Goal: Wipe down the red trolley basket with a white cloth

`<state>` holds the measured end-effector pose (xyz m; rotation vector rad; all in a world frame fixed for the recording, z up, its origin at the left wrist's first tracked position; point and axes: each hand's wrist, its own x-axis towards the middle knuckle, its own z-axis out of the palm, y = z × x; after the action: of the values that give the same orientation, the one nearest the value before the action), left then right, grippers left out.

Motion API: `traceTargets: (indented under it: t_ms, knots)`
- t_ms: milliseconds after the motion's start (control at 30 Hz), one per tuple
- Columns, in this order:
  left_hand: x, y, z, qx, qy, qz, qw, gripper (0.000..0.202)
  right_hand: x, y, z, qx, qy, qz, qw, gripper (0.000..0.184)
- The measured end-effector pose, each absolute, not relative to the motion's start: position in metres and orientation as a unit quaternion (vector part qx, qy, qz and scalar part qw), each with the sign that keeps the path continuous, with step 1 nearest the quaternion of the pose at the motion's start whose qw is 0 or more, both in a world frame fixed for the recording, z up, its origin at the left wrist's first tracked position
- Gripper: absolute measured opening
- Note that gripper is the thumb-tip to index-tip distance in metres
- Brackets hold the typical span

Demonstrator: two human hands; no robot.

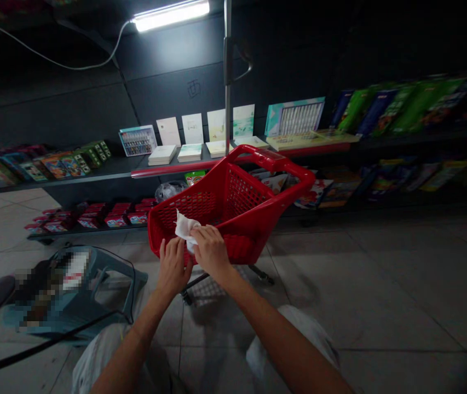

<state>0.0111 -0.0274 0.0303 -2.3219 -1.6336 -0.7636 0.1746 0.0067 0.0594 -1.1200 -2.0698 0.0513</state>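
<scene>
— What's in hand here?

— Wiping, by the look of it. The right hand (212, 251) has a white cloth (185, 229) pinched in its grip and presses it on the near rim of the red cart (241, 210). The cloth sits at the rim's top edge, partly bunched above the fingers.

— And the left hand (172, 268)?

— Just beside the right one, flat against the cart's near wall below the rim, fingers spread. Its grip is wide and holds nothing; I judge that it steadies the cart.

— Where does the cart stand?

— On the tiled floor (381, 306), tilted, its handle (258, 156) on the far side toward the shelf (93, 174) of books and boxes. A pole (228, 82) rises just behind it. A blue stool (105, 284) lies to the left, well apart from the hands.

— How far along is the wiping?

— I cannot tell from the surface; the red plastic shows no clear line between clean and dirty. The cloth is at the near left part of the rim, so I'd say that stretch is the one being worked.

— What does the next stroke call for?

— Firm pressure along the rim while the left hand braces, since the cart is on wheels and could roll off. The mesh walls would want the cloth folded flat rather than bunched.
</scene>
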Motion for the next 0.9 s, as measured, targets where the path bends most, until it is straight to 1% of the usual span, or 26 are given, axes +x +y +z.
traceTargets:
  t_ms: [100,267,400,567,733,900]
  knots:
    - [0.008,-0.022,0.028,-0.780,-0.569,-0.236,0.105,0.045,0.179,0.006,0.058,-0.445,-0.812,-0.006,0.377,0.032]
    - [0.008,-0.017,0.019,-0.769,-0.572,-0.271,0.084,0.044,0.186,0.007,0.049,-0.437,-0.818,-0.038,0.373,0.035]
    - [0.006,-0.017,0.014,-0.770,-0.563,-0.292,0.073,0.053,0.203,0.007,0.048,-0.426,-0.824,-0.060,0.370,0.036]
    - [-0.002,-0.017,0.009,-0.779,-0.548,-0.301,0.052,0.059,0.250,0.015,0.062,-0.447,-0.816,-0.110,0.349,0.032]
    - [-0.019,-0.008,0.004,-0.786,-0.527,-0.318,0.050,0.057,0.300,0.028,0.080,-0.446,-0.814,-0.163,0.334,0.032]
    - [-0.044,0.007,0.008,-0.796,-0.513,-0.318,0.041,0.053,0.332,0.036,0.092,-0.447,-0.791,-0.218,0.357,0.029]
